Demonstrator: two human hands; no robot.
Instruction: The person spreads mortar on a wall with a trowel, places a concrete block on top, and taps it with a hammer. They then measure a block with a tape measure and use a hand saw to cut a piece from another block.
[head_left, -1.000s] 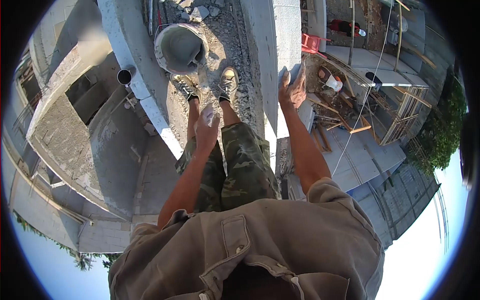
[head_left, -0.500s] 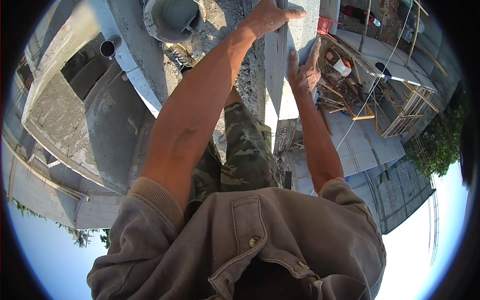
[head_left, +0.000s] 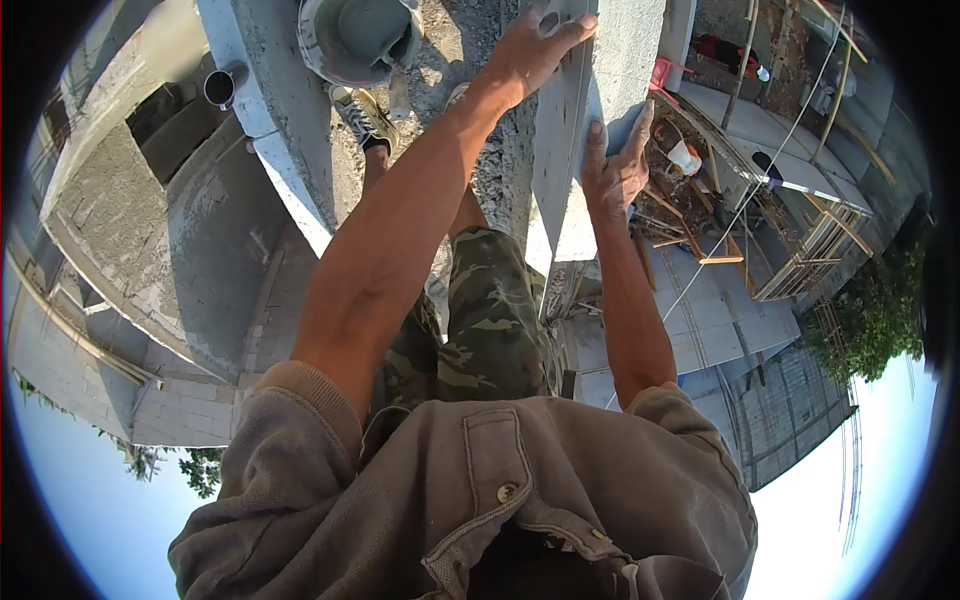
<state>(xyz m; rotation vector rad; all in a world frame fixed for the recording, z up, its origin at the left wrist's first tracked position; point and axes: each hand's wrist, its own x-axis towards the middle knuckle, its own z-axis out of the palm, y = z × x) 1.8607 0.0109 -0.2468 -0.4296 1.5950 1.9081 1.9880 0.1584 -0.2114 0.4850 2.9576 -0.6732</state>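
A long pale grey concrete block [head_left: 625,75] lies along the top of a narrow wall in front of me. My left hand [head_left: 525,62] is against its left side, the thumb stretched across toward the upper face and the other fingers bent, partly hidden. At the nearer end, my right hand [head_left: 615,178] grips the block's right edge, with thumb and forefinger apart and the remaining fingers partly out of sight. Grey dust coats the right fingers. A smooth grey face [head_left: 562,110] runs down beside the block on the left.
A bucket [head_left: 310,40] of wet grey mortar stands beyond my shoe [head_left: 362,118]. A dark cup [head_left: 219,89] rests by a block ledge [head_left: 262,110] at left. Right of the wall, a taut string [head_left: 735,215] crosses above lower ground with timber [head_left: 725,258] and a red plastic object [head_left: 665,76].
The view has shifted, so the block, bucket and hands appear slightly lower, and more of my shoes shows. Both hands stay on the block.
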